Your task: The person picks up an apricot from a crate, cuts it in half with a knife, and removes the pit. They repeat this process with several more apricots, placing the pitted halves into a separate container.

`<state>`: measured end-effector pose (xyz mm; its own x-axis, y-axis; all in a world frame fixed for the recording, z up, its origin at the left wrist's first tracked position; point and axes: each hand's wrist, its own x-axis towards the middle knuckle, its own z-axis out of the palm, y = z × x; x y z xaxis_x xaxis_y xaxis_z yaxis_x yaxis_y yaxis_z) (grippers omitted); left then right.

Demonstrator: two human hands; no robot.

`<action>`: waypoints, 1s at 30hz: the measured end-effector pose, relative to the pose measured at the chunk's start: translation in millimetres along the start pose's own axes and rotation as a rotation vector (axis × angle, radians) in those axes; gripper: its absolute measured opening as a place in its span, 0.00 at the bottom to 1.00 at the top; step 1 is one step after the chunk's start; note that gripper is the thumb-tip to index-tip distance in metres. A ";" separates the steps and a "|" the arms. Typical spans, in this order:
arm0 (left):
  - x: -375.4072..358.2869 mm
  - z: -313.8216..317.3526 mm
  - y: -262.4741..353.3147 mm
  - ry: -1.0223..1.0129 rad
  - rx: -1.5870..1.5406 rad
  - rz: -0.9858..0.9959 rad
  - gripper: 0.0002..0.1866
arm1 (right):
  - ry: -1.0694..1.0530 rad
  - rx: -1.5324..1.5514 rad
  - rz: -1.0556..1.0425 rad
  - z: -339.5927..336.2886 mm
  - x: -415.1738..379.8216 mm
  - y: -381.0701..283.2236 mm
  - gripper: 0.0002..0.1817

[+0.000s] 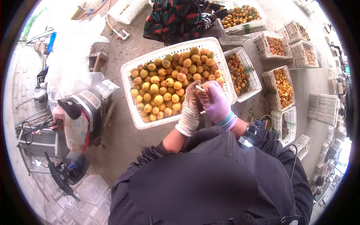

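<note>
A white plastic crate (140, 122) full of yellow-orange fruit (158, 99) lies in front of me. Over its near right part, my two gloved hands are close together. My left hand (190, 108), in a white glove, has its fingers closed beside the other hand; what they hold is hidden. My right hand (216, 103), in a purple glove with a blue band at the cuff, is closed around a small tool with a pale metallic end (200, 88). The tool points up and left, above the fruit.
Another person (172, 20) in dark patterned clothing works beyond the crate, near a second fruit crate (243, 27). More fruit crates (255, 80) stand to the right. A scooter (77, 122) is parked at left, with a hose (108, 18) behind.
</note>
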<state>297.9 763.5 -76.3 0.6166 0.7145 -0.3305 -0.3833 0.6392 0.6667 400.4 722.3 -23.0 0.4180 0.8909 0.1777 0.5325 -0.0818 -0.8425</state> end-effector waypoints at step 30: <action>-4.0 -27.0 23.9 0.073 -0.367 -0.267 0.27 | -0.009 0.950 0.395 -6.0 19.3 5.5 0.15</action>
<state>267.7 783.6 -77.0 0.6818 0.5206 -0.5139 -0.4437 0.8528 0.2753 415.9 736.4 -21.1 0.4290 0.8808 -0.2003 -0.4455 0.0134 -0.8952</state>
